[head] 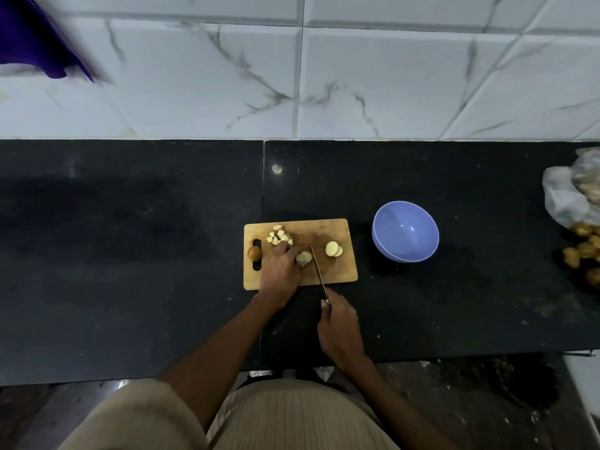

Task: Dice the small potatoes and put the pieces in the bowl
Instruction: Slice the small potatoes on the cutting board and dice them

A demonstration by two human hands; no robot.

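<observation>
On the black counter (130, 254) sits a wooden cutting board (337, 228), long side parallel to the tiled wall (357, 76). Left hand (279, 267) rests on the board, fingers curled down over a pale potato piece (304, 256), pinning it in place. Right hand (339, 326) is clenched around the handle of a knife (318, 269); blade lies across the board's near edge, tip just beside the held piece on its right. Diced pieces (280, 237) form a small heap at the board's far left, touching the left hand's fingertips. Two round slices (333, 249) overlap near the board's right end, apart from the blade. One unpeeled small potato (254, 253) sits at the left end beside the handle slot. Blue bowl (405, 231) stands on the counter right of the board, not touching it; no pieces visible inside. Far right edge: clear plastic bag (565, 196) with more brown potatoes (581, 251) spilled beside it. Purple cloth (29, 37) hangs at upper left.
</observation>
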